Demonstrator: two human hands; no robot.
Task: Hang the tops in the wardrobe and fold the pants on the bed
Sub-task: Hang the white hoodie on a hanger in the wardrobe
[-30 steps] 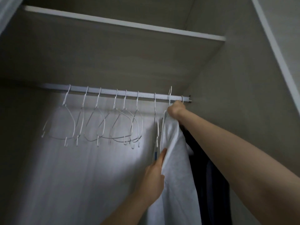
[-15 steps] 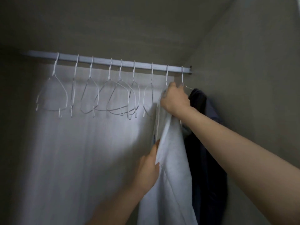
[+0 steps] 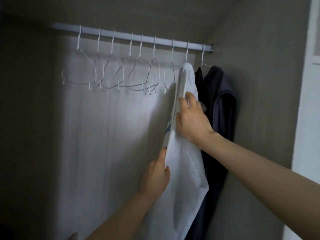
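**White top on the rail, now for the straightening**

While the white cotton top (image 3: 186,135) hangs from its thin white wire hanger (image 3: 187,54) on the pale metal wardrobe rail (image 3: 131,36), I read this step as settling it so it drapes evenly. To do that well, I judge I should draw the cloth down gently on both sides, keep the hook seated on the rail, and leave a little room from the dark navy top (image 3: 219,104) hanging just beside it at the rail's right end.

My right hand (image 3: 192,118) lies against the upper part of the white top, fingers spread and only lightly bent, pressing on the fabric rather than clamping it. My left hand (image 3: 155,175) is lower, at the garment's left edge, thumb on the near side; it seems to pinch the hem, though the fingers are hidden behind the cloth. Seven empty white wire hangers (image 3: 110,73) wait along the rail to the left.
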